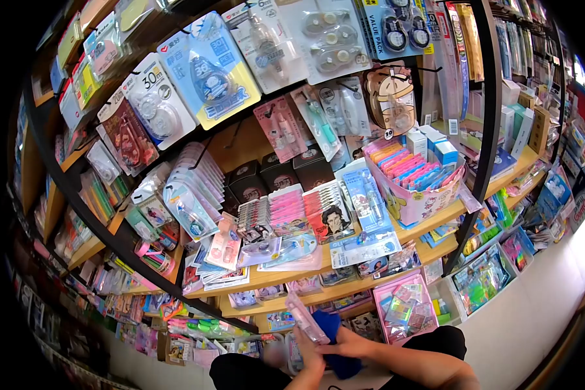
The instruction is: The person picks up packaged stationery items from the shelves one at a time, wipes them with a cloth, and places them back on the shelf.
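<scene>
1. Nearest are the two knees [445, 343], in dark trousers, one either side of the hands.
2. The left hand [309, 354] is closed round the lower part of a pink pack [303, 317], which leans, its top tilted to the left of the view.
3. The right hand [349, 342], just beside it, grips a blue cloth [327, 322]. The cloth lies against the pack and hangs below the fingers. How each finger sits is too small to tell.
4. Pack and cloth are both in the hands, between the knees, in front of the shelves.
5. Just beyond, on the right, a pink tray [381, 320] holds small packets. Pale floor [494, 344] shows farther to the right.
6. Above the hands runs a wooden shelf [266, 281], with flat packs near its edge and rows of carded goods behind.
7. Toward the shelf's right end a pink bin [415, 205] is full of colourful packets; black boxes [246, 180] stand farther back.
8. Higher up hang blister packs, among them a blue-and-yellow pack [209, 71]. A black post [492, 97] rises on the right.
</scene>
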